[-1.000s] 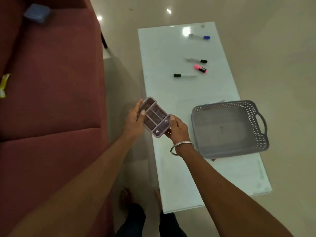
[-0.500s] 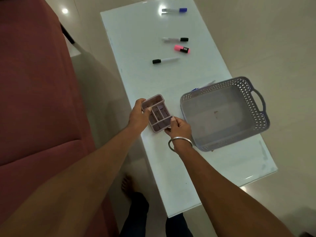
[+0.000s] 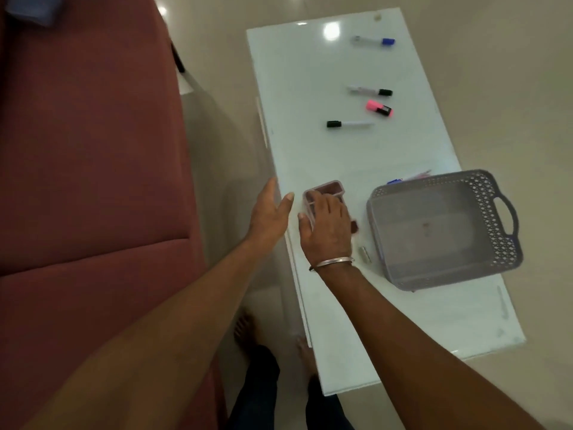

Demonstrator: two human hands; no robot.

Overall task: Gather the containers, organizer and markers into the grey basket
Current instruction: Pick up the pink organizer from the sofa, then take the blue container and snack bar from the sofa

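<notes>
Right hand — palm down, fingers curled over the pink organizer, gripping it at the near-left part of the white table. Left hand — fingers spread, empty, just beside the organizer. Grey basket — on the table to the right, apart from both hands. Markers further back: black-capped marker, pink highlighter. Red sofa at left; beige floor.

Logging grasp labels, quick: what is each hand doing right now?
Left hand: open, empty, beside the organizer.
Right hand: closed over the organizer, gripping it.
</notes>
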